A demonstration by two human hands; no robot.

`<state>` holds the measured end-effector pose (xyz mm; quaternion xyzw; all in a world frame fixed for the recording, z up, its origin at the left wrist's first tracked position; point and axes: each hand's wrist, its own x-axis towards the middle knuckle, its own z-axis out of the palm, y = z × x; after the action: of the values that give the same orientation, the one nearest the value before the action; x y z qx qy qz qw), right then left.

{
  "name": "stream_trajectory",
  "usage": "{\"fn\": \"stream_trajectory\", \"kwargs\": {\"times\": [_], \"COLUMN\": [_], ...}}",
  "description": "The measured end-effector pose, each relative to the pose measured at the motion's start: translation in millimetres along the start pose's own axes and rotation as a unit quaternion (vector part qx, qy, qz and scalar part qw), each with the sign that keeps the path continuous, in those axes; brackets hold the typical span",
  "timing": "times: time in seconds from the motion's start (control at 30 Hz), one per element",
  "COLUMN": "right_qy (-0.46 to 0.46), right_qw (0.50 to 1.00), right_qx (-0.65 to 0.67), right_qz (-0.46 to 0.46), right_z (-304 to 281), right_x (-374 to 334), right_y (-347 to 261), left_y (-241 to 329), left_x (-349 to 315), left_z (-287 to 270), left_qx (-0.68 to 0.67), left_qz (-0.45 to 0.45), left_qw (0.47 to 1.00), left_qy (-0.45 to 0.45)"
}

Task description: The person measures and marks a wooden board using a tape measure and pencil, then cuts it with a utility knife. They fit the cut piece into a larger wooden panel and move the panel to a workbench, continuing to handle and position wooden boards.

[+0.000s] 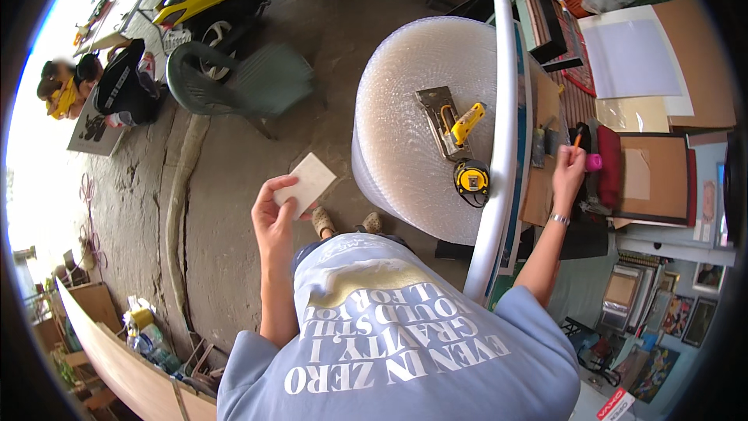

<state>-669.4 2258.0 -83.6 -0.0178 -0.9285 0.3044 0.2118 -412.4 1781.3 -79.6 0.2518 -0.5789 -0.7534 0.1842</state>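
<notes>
My left hand [276,206] is closed around a thin, pale square piece [310,177], held up over the floor with thumb in front. To the right, my right hand [569,174] pinches a slim orange pencil [577,139] upright over a cluttered surface. A bright pink round object [594,162] is right beside that hand; I cannot tell whether they touch. Between my hands stands a big roll of bubble wrap [405,70]. On its top lie a yellow utility knife [468,124], a metal hand tool [433,109] and a yellow-and-black tape measure [472,178].
A long white rounded bar [505,101] runs along the roll's right side. Frames and boards [653,175] crowd the right. A green plastic chair [269,82] stands ahead left, near a yellow-and-black motorcycle [210,0]. Another person [58,93] is at far left.
</notes>
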Motion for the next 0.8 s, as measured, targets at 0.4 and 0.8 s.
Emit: {"fn": "stream_trajectory", "kwargs": {"times": [0.4, 0.8], "right_qy": [-0.279, -0.154], "right_qw": [0.946, 0.977], "right_qx": [-0.041, -0.053], "right_qz": [-0.161, -0.137], "right_z": [16.3, 85.2], "right_x": [-105.7, -46.8], "right_y": [-148.4, -163.4], "left_y": [-30.9, -63.9], "left_x": [-14.9, -23.6], "left_z": [56.6, 107.1], "left_qx": [-0.073, -0.443], "left_qz": [-0.034, -0.239], "left_qw": [0.995, 0.848], "left_qy": [-0.057, -0.165]}}
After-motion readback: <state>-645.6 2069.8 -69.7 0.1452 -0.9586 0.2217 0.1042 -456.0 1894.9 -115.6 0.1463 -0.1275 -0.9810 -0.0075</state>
